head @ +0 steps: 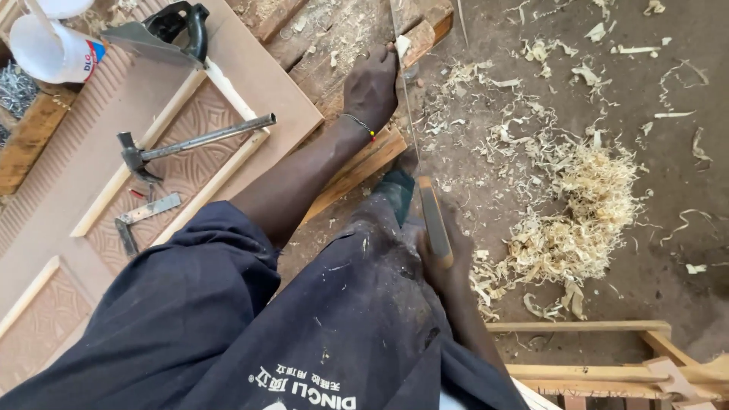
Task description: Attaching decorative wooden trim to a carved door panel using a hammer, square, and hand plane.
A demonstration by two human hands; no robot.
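My left hand (370,85) presses down on a short wooden piece (414,42) lying at the edge of a rough wooden bench (319,45). My right hand (440,266) grips the wooden handle of a hand saw (434,220). The saw's thin blade (406,99) runs up past my left hand's fingers and meets the wooden piece next to them. A beaded band sits on my left wrist. My dark work garment fills the lower part of the view.
A carved door panel (68,197) lies at the left with a metal hammer (190,140), a try square (140,216) and a hand plane (163,34) on it. A white plastic jug (49,49) stands top left. Wood shavings (577,205) cover the dirt floor. A wooden frame (607,364) is bottom right.
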